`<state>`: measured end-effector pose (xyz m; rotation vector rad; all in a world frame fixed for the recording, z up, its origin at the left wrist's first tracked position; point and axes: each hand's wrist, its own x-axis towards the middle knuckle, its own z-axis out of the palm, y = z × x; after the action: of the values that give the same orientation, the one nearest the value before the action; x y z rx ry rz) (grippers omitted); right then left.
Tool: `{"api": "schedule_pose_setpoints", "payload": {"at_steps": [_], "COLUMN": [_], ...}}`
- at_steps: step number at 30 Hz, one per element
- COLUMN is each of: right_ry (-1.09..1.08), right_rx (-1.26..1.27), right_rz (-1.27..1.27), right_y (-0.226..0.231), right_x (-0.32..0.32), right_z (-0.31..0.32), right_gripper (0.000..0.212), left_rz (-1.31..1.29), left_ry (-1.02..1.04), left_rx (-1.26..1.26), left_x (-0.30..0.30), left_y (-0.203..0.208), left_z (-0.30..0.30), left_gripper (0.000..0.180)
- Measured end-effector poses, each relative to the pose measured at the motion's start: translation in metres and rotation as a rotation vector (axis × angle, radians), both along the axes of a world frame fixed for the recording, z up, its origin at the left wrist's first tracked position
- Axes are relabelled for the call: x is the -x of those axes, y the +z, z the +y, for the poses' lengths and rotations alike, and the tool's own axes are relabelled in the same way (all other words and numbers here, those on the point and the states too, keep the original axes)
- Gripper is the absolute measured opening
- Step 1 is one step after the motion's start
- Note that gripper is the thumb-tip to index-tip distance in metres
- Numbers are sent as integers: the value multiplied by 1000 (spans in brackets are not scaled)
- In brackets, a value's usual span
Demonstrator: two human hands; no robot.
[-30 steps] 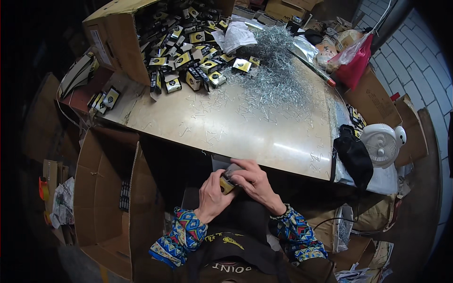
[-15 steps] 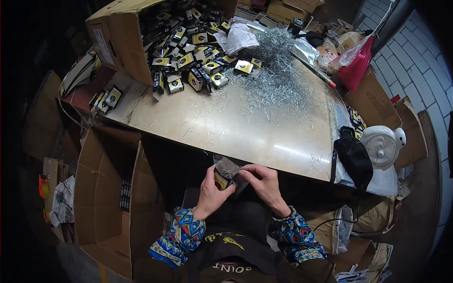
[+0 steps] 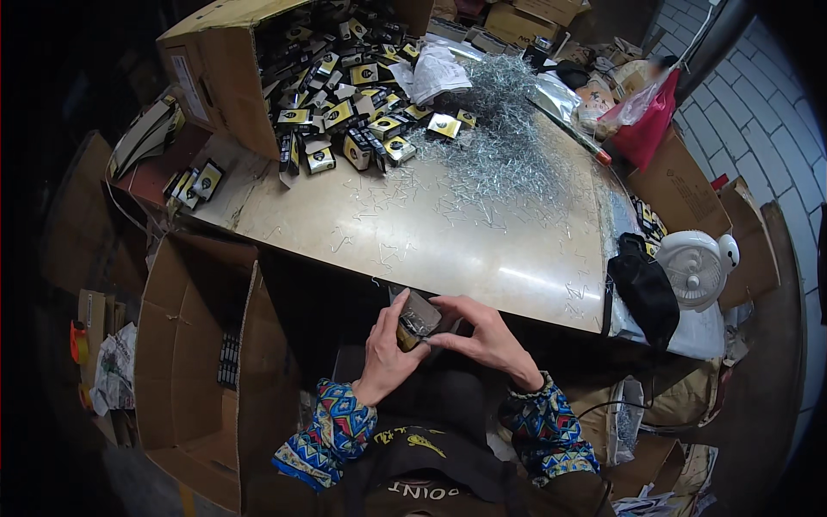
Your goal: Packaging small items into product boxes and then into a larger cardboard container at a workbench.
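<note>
Just off the table's near edge, my left hand (image 3: 385, 355) is wrapped round a small black and yellow cardboard box (image 3: 415, 320). The box's grey flap stands up, and thin shiny metal pieces show in its mouth. From the right side, my right hand (image 3: 488, 336) grips the same box, thumb at its lower edge and fingers by the flap. On the table, a heap of silvery bent wire pieces (image 3: 508, 129) spreads out, with loose ones scattered toward me. Many similar small boxes (image 3: 340, 112) spill left of the heap.
A large carton (image 3: 220, 99) lies on its side behind the spilled boxes. At my left stands an open carton (image 3: 191, 345) with a few small boxes inside. Along the table's right side are a black pouch (image 3: 644, 289) and a white fan (image 3: 693, 269). Crumpled white paper (image 3: 433, 76) tops the pile.
My right hand has shifted from a fingertip pinch at the box's right edge to a wider grip round it. The box has tilted, showing more of its open mouth.
</note>
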<state>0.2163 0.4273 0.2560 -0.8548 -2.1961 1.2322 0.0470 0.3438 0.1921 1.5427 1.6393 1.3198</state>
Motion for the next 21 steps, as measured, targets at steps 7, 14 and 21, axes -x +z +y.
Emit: {"api": "schedule_pose_setpoints", "payload": {"at_steps": [7, 14, 21], "right_ry": [-60, -154, -140], "right_rx": [142, -258, -139], "right_rz": [-51, -21, 8], "right_y": [-6, -7, 2], "right_x": [0, 3, 12], "right_z": [-4, -1, 1], "right_gripper": [20, 12, 17], "left_rz": [-289, -133, 110], "left_ry": [-53, -36, -30], "left_rx": [109, 64, -43], "left_x": [0, 1, -4], "left_y": [7, 6, 3], "left_z": [-1, 0, 0], "left_gripper": [80, 79, 79]}}
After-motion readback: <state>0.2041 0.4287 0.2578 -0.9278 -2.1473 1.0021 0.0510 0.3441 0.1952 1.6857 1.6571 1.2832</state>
